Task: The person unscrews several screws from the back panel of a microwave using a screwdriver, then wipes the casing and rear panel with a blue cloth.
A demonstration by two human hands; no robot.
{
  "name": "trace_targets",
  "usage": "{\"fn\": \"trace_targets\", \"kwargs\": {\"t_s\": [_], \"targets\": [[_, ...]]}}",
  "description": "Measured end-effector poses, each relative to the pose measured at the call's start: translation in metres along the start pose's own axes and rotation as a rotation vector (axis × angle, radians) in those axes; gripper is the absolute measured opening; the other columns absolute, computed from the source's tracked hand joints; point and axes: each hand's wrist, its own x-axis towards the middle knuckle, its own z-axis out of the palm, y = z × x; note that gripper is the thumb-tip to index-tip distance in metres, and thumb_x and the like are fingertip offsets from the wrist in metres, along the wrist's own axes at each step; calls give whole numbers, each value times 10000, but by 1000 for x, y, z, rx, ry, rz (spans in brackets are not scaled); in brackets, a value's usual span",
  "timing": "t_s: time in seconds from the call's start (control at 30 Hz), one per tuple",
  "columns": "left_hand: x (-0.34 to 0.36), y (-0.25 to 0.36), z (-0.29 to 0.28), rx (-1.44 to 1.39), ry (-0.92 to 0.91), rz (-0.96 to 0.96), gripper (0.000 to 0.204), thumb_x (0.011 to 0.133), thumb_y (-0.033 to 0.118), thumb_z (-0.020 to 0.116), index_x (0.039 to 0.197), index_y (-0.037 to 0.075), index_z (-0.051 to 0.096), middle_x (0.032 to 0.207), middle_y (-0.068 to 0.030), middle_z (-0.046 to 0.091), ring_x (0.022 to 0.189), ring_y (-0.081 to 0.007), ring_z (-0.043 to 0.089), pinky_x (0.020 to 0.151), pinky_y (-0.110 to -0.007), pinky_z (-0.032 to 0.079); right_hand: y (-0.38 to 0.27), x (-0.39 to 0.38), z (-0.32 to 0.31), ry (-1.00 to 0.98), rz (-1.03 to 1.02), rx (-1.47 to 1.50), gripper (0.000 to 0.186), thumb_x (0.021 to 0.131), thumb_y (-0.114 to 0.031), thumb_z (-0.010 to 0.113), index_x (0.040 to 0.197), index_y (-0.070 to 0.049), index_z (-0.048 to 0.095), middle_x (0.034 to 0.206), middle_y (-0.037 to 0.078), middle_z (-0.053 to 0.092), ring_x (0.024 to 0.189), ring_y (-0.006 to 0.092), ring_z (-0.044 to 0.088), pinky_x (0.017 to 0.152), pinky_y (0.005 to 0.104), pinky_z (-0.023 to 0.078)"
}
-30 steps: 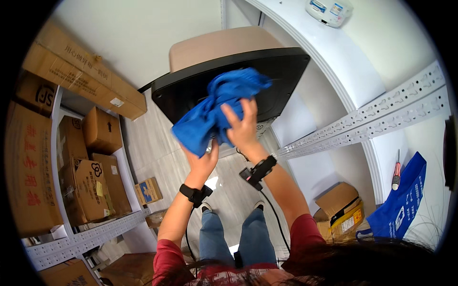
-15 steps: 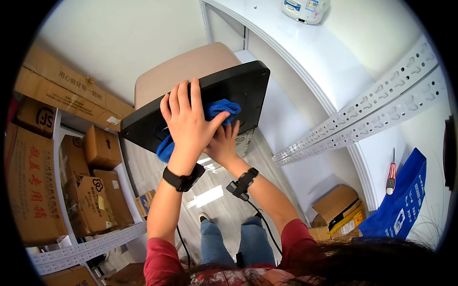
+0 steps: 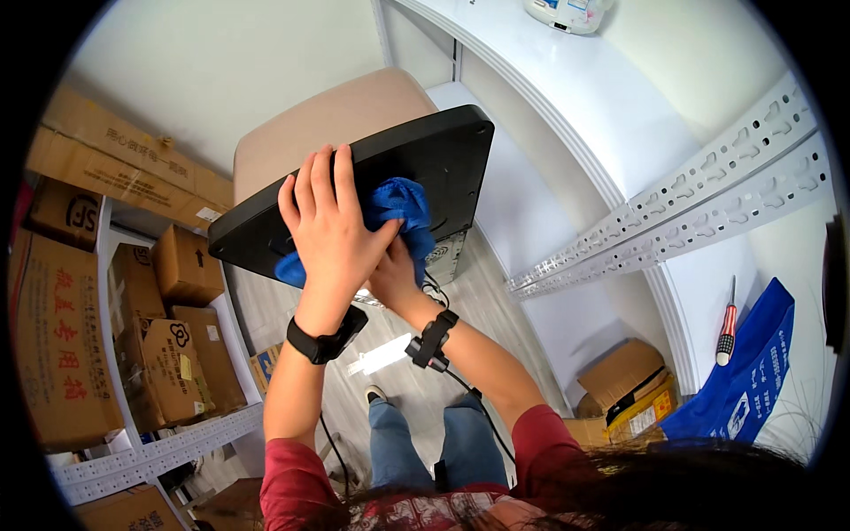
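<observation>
A black flat panel (image 3: 457,152), with screw holes along its edge, stands tilted in front of a beige padded piece (image 3: 333,103). My left hand (image 3: 328,226) grips the panel's upper left edge, fingertips reaching over the rim and thumb toward the middle. Bunched against the panel's face is a blue cloth (image 3: 396,196), partly hidden behind that hand. My right hand (image 3: 396,274) holds the cloth from below, its fingers partly covered. A metal casing with a vent (image 3: 447,252) and dark cables show beneath the panel.
Cardboard boxes (image 3: 190,265) fill the left shelves (image 3: 190,442). At right are white shelves (image 3: 637,106), perforated metal posts (image 3: 744,177), a screwdriver (image 3: 728,323), a blue bag (image 3: 753,372) and an open box (image 3: 620,372). A white container (image 3: 567,11) sits at the top.
My left hand has moved up from under the cloth onto the panel's edge. The panel appears farther left in the picture, and the cloth is more bunched, with my right hand now lower.
</observation>
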Motion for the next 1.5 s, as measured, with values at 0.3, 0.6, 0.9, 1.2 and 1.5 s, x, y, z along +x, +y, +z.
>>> {"fn": "trace_targets", "kwargs": {"t_s": [0.3, 0.6, 0.9, 1.2, 1.5], "targets": [[-3, 0, -1, -24, 25, -13, 983, 478, 366, 843, 1297, 53, 399, 1277, -138, 439, 1210, -289, 397, 1025, -452, 242, 54, -30, -33, 111, 579, 113, 878, 629, -34, 741, 1377, -53, 281, 1432, 259, 44, 1283, 478, 209, 1041, 481, 259], [-4, -4, -4, -50, 18, 21, 911, 507, 378, 817, 1274, 58, 444, 1290, -136, 439, 1213, -293, 400, 1010, -452, 267, 26, -71, 37, -294, 68, -57, 327, 763, -170, 545, 985, -366, 684, 984, 14, 603, 941, 279, 530, 867, 528, 408], [-8, -18, 6, -145, 80, -3, 825, 615, 356, 762, 1303, 61, 416, 1307, -134, 424, 1235, -295, 372, 1041, -450, 219, 46, -67, -30, -293, 267, -190, 670, 581, -1, 727, 1203, -172, 548, 1315, 218, 214, 1223, 489, 188, 1014, 554, 259], [-27, -33, -14, -230, -30, 74, 743, 695, 187, 707, 1359, 96, 386, 1382, -156, 363, 1283, -336, 329, 1044, -474, 258, -2, -76, -57, -450, 330, 173, 559, 610, 31, 629, 1148, -95, 545, 1295, 196, 348, 1170, 436, 356, 977, 477, 354], [-241, -36, 63, -657, -467, -409, 604, 820, 246, 614, 1358, 93, 385, 1364, -226, 328, 1205, -416, 398, 987, -452, 356, -28, -128, -63, -500, 586, 368, 614, 682, -17, 616, 1261, -82, 422, 1334, 208, 302, 1200, 432, 371, 965, 439, 383]]}}
